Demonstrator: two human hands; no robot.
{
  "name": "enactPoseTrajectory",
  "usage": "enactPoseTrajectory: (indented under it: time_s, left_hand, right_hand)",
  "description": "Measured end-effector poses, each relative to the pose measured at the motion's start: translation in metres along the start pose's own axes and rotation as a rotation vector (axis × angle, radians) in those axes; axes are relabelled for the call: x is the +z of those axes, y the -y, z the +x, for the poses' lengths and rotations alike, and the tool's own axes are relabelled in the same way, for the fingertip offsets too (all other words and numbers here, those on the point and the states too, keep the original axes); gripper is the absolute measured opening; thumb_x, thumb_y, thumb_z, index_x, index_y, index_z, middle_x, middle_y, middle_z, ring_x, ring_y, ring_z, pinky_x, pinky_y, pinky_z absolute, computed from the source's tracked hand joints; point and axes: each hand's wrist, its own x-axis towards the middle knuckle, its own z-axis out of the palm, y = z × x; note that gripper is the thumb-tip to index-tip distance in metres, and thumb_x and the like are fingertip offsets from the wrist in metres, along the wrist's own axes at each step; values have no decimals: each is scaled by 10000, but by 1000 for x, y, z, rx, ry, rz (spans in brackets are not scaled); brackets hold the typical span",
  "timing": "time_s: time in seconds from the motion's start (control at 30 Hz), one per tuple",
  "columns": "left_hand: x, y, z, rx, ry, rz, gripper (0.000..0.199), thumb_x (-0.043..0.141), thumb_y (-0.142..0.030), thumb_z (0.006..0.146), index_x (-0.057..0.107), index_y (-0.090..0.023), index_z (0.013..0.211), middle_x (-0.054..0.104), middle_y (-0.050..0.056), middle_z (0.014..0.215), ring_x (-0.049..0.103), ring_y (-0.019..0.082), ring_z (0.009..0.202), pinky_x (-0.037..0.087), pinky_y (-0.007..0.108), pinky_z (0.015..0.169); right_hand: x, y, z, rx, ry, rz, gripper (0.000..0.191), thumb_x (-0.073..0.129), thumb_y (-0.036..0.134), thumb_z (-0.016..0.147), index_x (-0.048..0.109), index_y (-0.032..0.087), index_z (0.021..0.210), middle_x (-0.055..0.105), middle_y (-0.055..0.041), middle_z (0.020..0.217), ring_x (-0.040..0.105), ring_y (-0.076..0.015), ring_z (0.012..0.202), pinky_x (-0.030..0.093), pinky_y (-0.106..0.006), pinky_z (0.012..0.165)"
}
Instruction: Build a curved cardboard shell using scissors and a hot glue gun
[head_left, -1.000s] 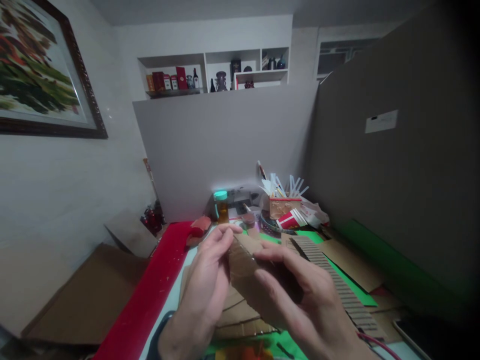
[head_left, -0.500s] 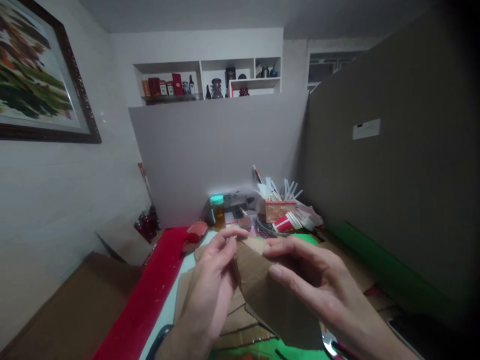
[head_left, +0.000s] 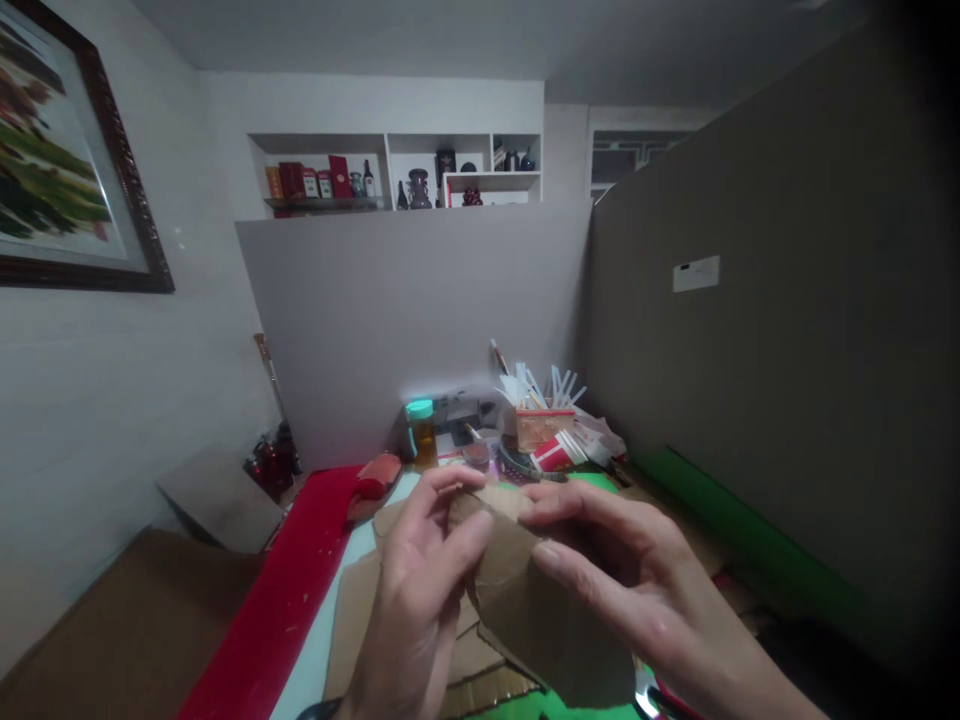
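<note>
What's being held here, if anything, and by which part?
A brown cardboard piece, near its upper edge: the left hand at its upper left corner, the right hand farther right.

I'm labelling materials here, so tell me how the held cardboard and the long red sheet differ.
The held cardboard is plain brown; the long red sheet is bright red with pale specks. The held cardboard is tilted between the left hand and right hand; the long red sheet stretches along the left, touched by neither. Both are sheet-like.
</note>
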Motion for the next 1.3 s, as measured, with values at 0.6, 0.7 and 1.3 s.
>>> enactPoseTrajectory:
  time_s: [0.6,0.7,1.3]
  left_hand:
    - [7,-6,-2,21,-87,112,217,747,-243,778,635,-211,961,665,16,883,577,125,737,444,192,626]
    - [7,-7,-2,20,-84,104,220,748,-236,776,634,-208,962,654,17,871,581,128,726,448,205,627]
    - [-2,-3,3,7,23,105,223,730,-276,805,621,-220,991,674,23,861,594,132,729,454,227,655]
  right_hand:
    - [3,12,-3,-160,15,-208,72,533,171,948,545,240,965,597,34,874,621,-126,927,517,-187,809]
    - [4,13,-4,-184,7,-216,82,539,151,928,551,221,969,605,15,880,630,-141,924,525,-205,808]
    - [3,5,-5,-292,28,-364,103,512,142,943,575,187,1010,574,-28,867,598,-151,814,526,-235,811]
